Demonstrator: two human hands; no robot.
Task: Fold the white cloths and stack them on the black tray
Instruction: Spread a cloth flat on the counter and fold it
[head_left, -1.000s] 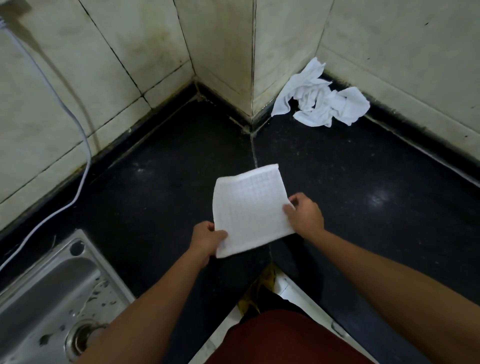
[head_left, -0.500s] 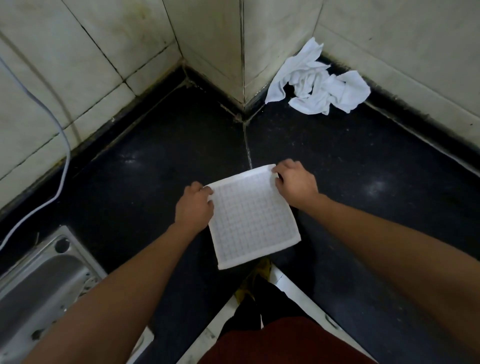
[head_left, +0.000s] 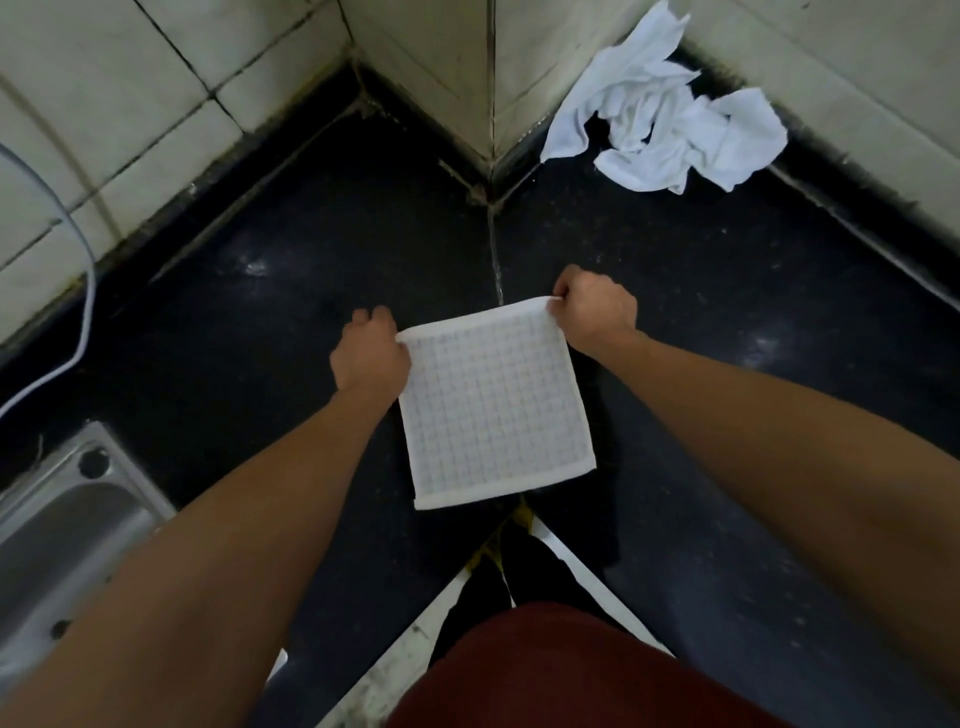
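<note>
Since a second ago both hands have shifted from the near side of the waffle-weave cloth (head_left: 496, 402) to its far corners, and the cloth, then tilted, now shows as a squared-up sheet at the middle of the view. The left hand (head_left: 370, 354) pinches the far corner at 10 o'clock of the cloth and the right hand (head_left: 596, 312) pinches the far corner at 1 o'clock, fingers curled in at each. The fingertips themselves are tucked behind the knuckles and the cloth's hem, so the exact hold is hidden.

Whether the cloth lies flat on the black countertop (head_left: 270, 312) or hangs from the two hands cannot be told; its near edge reaches the counter's front corner at 6 o'clock, and a dark shadow runs along its right side.

The pile of crumpled white cloths (head_left: 670, 130) stays against the tiled wall (head_left: 130, 104) at 1 o'clock, well apart from the hands, its top cut off by the frame edge. The steel sink (head_left: 67, 525) at 8 o'clock is cropped by the left edge. A white cable (head_left: 89, 306) at 9 o'clock runs out of view at both ends. A red garment (head_left: 571, 675) fills the bottom at 6 o'clock.
</note>
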